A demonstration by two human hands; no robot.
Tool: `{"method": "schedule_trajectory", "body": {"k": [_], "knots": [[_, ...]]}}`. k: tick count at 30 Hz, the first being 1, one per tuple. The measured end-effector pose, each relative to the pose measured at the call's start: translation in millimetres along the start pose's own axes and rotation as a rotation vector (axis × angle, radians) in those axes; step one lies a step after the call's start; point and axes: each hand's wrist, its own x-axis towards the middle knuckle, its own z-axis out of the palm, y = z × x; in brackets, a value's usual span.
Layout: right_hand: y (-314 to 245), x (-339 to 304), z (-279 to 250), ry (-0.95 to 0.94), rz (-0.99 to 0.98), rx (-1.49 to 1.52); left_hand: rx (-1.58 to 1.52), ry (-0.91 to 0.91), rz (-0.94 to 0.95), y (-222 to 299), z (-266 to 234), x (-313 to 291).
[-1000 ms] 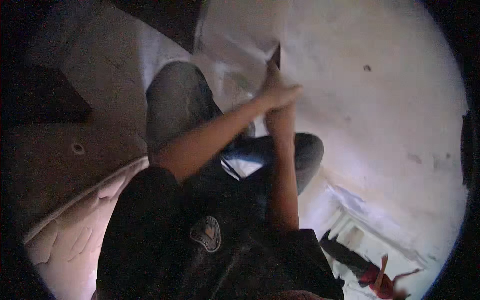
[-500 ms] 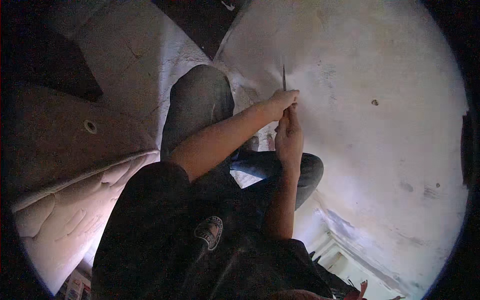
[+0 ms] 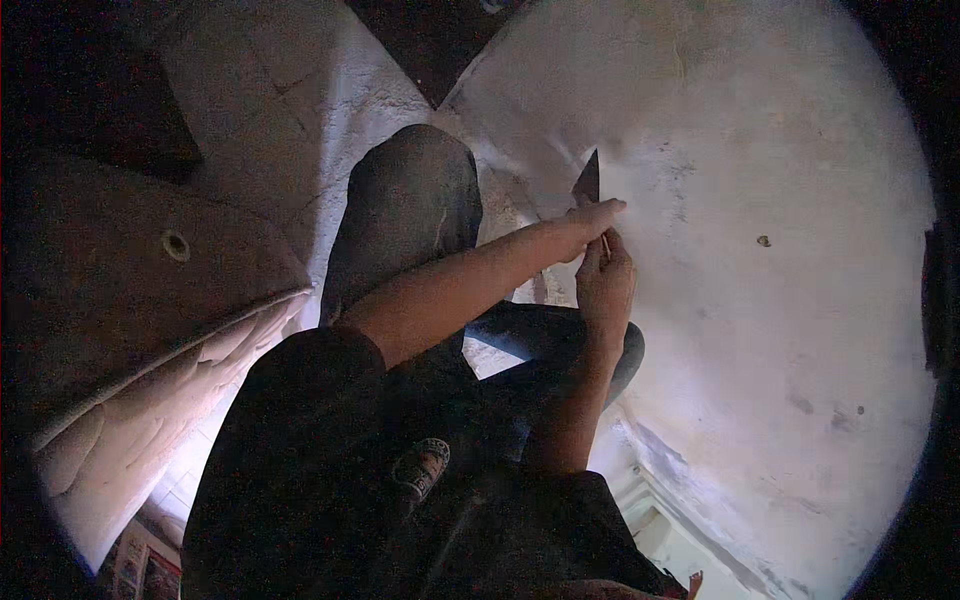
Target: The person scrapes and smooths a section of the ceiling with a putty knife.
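Observation:
A small trowel [image 3: 591, 178] with a flat, dark, pointed blade stands out beyond my two hands, its tip toward the pale, worn wall [image 3: 760, 320]. My right hand [image 3: 606, 285] is closed around its handle, most of which the fingers hide. Across the base of the blade lies my left hand [image 3: 590, 225], touching the tool, with its fingertips close above the right hand. How tightly the left fingers curl is hard to see in the dim light. Both hands are held in front of my bent knees.
My raised knee [image 3: 410, 200] and folded other leg [image 3: 625, 360] sit close to the wall. A dark panel [image 3: 430, 40] comes to a corner ahead. On the left stands a brown padded piece [image 3: 190, 380] with a round ring [image 3: 175, 245]. Lit floor [image 3: 350, 110] shows between.
Both hands have shifted slightly right and nearer to me. The trowel has turned, so its blade now shows its broad face where before it looked thin and edge-on.

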Motion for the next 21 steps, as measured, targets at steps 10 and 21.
{"method": "schedule_trajectory", "body": {"k": [10,21], "knots": [[-6,10,-1,-0.068,-0.014,-0.248,0.035,0.134,0.167,4,2,-4],[-7,-1,-3,-0.022,0.133,-0.218,0.174,0.040,0.463,8,4,-17]]}}
